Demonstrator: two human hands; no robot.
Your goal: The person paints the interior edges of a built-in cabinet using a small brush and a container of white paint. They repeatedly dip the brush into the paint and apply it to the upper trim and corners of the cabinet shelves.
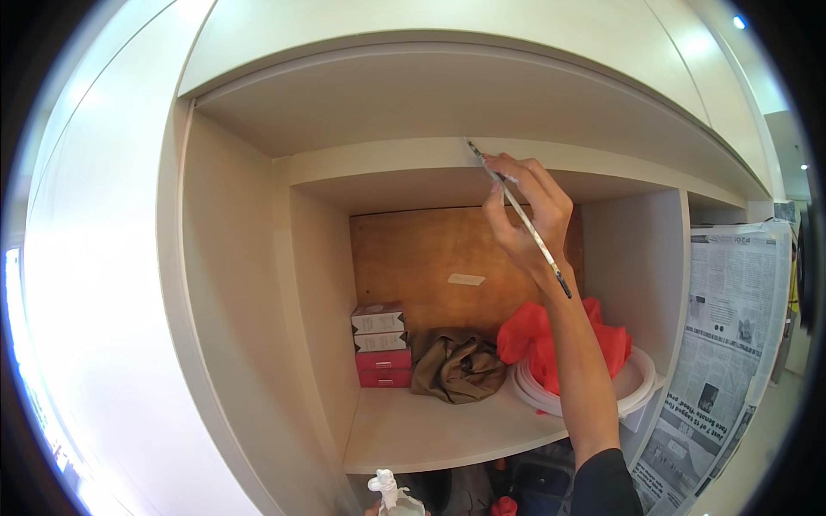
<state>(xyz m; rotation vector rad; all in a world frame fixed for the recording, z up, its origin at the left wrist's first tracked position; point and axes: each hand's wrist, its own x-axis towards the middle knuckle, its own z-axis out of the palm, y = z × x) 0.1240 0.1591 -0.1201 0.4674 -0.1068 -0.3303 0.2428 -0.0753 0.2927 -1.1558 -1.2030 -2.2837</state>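
My right hand (539,206) grips a thin artist's paintbrush (526,222) with a paint-smeared handle. Its tip meets the corner where a cream rail (387,153) joins the panel above (413,97), inside a built-in cabinet. White smears mark my fingers. At the bottom edge, only fingertips of my left hand (372,509) show, around a small white container (403,505). A lump of thick white paste or paint (385,485) sits at its rim. The rest of that hand is out of view.
On the shelf (413,432) stand stacked boxes (381,345), a crumpled brown cloth (458,367), a red bag (529,332) and a coil of white tubing or edging (539,400). Newspaper (723,335) covers a panel at right. Dark items (535,480) lie below the shelf.
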